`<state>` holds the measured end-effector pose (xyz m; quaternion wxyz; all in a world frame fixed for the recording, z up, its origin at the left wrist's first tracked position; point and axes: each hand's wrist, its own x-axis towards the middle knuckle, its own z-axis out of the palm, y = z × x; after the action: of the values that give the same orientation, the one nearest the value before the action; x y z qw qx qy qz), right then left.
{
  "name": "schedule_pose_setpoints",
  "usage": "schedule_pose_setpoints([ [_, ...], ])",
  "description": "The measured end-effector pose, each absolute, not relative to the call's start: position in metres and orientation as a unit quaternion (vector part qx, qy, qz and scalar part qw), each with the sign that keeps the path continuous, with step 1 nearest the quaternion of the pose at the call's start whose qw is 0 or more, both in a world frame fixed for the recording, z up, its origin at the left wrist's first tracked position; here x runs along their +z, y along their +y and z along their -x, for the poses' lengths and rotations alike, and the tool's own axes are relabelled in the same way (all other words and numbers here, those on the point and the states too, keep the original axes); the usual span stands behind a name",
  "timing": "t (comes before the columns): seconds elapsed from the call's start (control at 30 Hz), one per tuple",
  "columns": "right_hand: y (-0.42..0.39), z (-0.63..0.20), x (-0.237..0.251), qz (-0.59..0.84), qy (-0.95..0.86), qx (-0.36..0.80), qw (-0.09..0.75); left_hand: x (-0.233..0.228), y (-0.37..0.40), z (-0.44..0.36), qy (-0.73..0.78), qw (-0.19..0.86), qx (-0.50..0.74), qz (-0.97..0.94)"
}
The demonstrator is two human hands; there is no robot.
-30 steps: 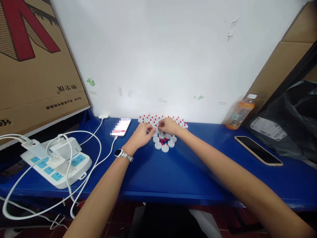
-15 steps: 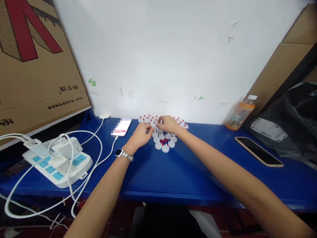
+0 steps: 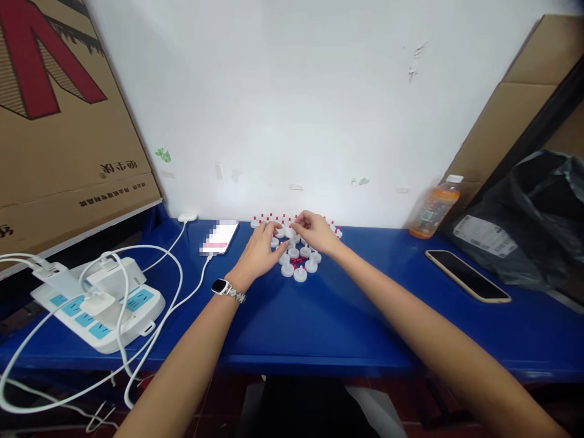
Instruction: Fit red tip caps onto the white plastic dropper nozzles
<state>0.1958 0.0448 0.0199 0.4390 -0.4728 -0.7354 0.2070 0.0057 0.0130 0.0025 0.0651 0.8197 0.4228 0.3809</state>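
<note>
where hands [image 3: 258,249] flank caps [image 3: 300,275], upside-down carton lettering [image 3: 119,168]

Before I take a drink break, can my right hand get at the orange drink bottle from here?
Probably yes: a few low white caps lie beside your right hand, but nothing tall stands between it and the bottle by the wall. Whether you'd need to lean, I can't tell.
</note>
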Motion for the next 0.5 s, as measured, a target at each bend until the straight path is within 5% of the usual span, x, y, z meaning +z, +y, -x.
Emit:
schedule_pose_setpoints([
  [0.13,0.02,-0.205,0.011,0.431,-0.714,0.288,0.471,0.004,0.007,-0.018,0.378,0.113,0.358,-0.846],
  [0.33,-0.003,-0.208,0.011,0.428,-0.769,0.183,0.438,0.006,0.0,-0.028,0.339,0.16,0.377,-0.847],
  [0.5,0.006,-0.201,0.006,0.407,-0.713,0.289,0.493,0.012,-0.002,-0.026,0.321,0.115,0.382,-0.859],
])
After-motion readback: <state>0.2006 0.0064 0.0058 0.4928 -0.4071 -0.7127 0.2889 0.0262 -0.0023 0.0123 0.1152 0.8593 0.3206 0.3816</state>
